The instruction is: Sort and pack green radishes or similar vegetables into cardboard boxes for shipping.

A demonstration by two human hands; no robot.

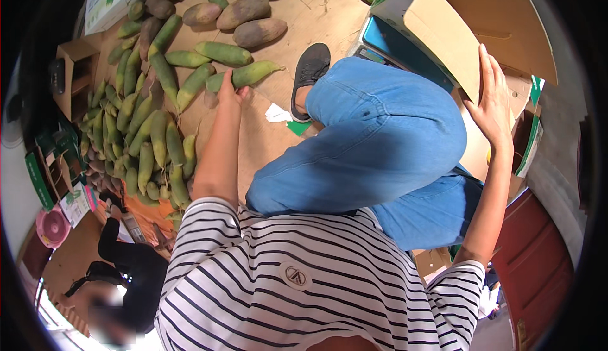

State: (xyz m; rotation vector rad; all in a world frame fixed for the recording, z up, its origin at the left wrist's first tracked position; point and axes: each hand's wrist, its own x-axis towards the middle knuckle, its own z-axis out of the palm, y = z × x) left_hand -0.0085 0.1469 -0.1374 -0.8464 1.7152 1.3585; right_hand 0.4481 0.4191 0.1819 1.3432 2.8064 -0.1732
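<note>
The left hand [233, 93] has its fingers closed around one radish [261, 71] at the edge of a loose pile [133, 120] on the cardboard [345, 25], with many more lying outside the box [437, 27], whose fill I cannot tell, while the right hand [494, 112] lies straight-fingered against its flap.

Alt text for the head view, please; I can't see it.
The left hand grasps a green radish beside many green radishes and purplish roots; the right hand touches a cardboard box flap. A bent leg in jeans lies between; another person shows lower left.
</note>
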